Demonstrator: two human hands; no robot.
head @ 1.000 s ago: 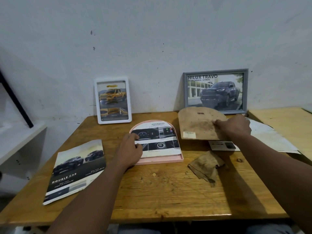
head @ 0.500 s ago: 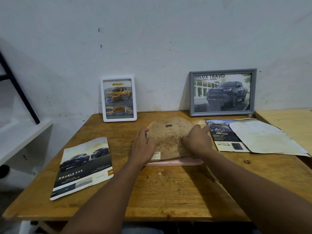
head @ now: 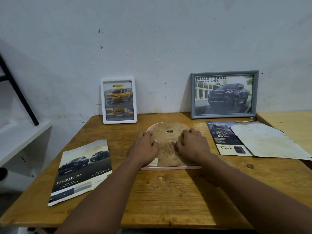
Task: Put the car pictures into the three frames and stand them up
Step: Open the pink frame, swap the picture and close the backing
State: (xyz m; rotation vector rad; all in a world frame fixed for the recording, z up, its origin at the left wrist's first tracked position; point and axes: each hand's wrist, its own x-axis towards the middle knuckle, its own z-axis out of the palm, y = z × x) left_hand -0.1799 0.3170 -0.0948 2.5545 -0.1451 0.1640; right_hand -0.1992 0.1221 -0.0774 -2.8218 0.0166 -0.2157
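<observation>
Closing up frame no. 3 looks like the step in hand. Approx. mid-desk (head: 168,200), the pink arched frame (head: 171,168) lies face down w/ the brown backing board (head: 167,147) on top; only a pink strip shows at the near edge. The person's left hand (head: 143,149) & right hand (head: 194,146) both rest on the board, fingers (head: 184,137) loosely bent, tips pressing down, gripping nothing. The pic inside is hidden.

Next move, prob.: seat the board flush and lock any tabs (none visible). Then turn the frame over & stand it at the wall between the other two, w/o letting the board slip out.

Count, big to small:
- Desks: 1 in use, plus a second desk (head: 287,125) just beside it at right.
- Frames: 3. The grey frame (head: 222,115) & white frame (head: 119,121) are upright vs. the wall, each w/ a truck pic; the pink one is flat.
- Loose papers: 3. The Double Cab brochure (head: 81,171) is at left; the stained sheet (head: 263,141) overlaps the Powertrain brochure (head: 221,139) at right.
- Backing boards: 1.
- Hands: 2.
</observation>
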